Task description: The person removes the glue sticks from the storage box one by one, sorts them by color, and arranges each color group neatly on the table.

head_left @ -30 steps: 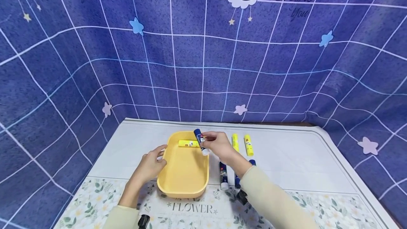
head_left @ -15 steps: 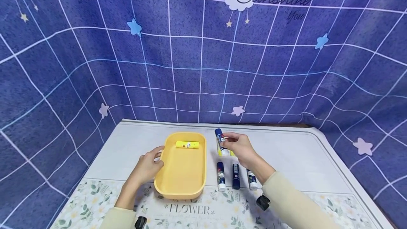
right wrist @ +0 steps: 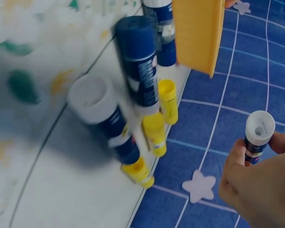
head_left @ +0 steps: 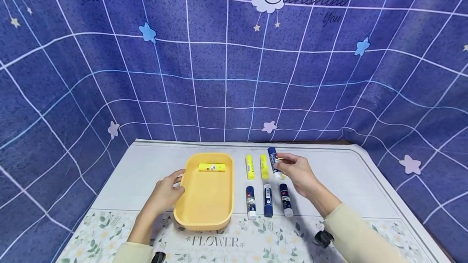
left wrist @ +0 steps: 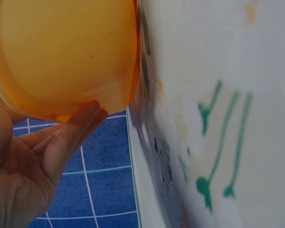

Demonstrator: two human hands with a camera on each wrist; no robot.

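My right hand (head_left: 302,173) pinches a dark blue glue stick (head_left: 273,158) with a white end, tilted above the back row on the table. In the right wrist view, that white end faces the camera between thumb and fingers. At left, my left hand (head_left: 162,196) rests its fingers and thumb against the side of a yellow plastic tray (head_left: 204,202). Inside the tray, near its back end, lies a yellow glue stick (head_left: 212,167). In the left wrist view, straight fingers (left wrist: 69,133) touch the tray's outer wall.
Two yellow glue sticks (head_left: 250,167) lie right of the tray; a third is mostly hidden behind my right hand. Three blue-and-white glue sticks (head_left: 268,201) form a row in front of them. A floral mat (head_left: 215,251) covers the table front; a blue grid curtain (head_left: 234,64) hangs behind.
My right hand has carried the blue glue stick rightward from over the tray to above the rightmost yellow glue stick. My left hand stays at the tray's side.
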